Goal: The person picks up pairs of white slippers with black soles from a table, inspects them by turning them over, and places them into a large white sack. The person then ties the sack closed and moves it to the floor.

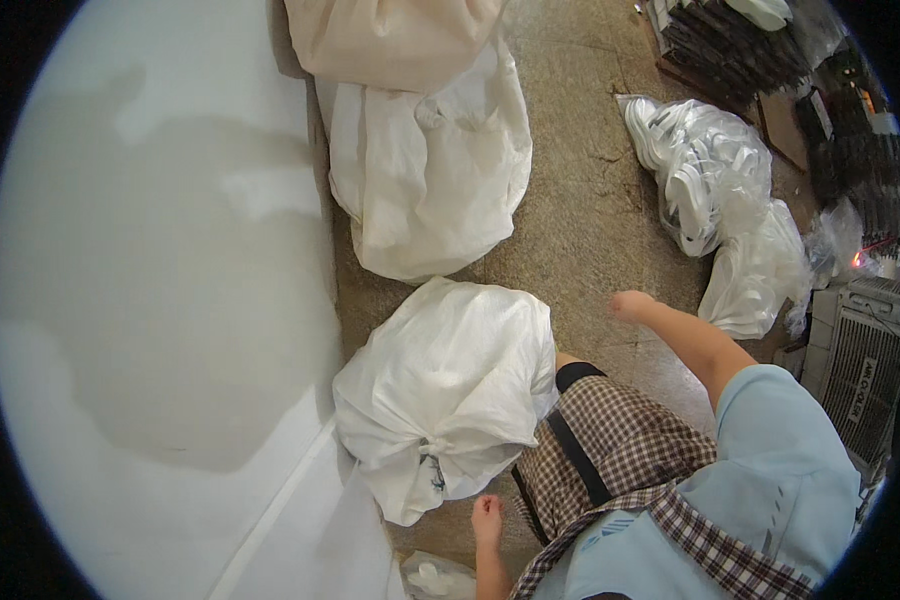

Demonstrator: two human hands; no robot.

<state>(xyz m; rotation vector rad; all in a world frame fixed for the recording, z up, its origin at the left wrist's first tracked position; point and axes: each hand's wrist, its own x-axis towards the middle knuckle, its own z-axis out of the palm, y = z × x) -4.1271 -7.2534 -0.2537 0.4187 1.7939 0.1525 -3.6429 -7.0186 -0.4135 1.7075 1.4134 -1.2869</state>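
— So where do our hands sit?

— Our left hand hangs low, fingers curled in a loose fist on nothing, just beside the knotted neck of the white woven sack. We see that sack resting on the speckled floor against our checked shorts.

— And the right?

— Our right hand is out to the side, apart from the sack, gripping nothing; its fingers look curled. Beyond lie a second white sack and clear bags of white parts.
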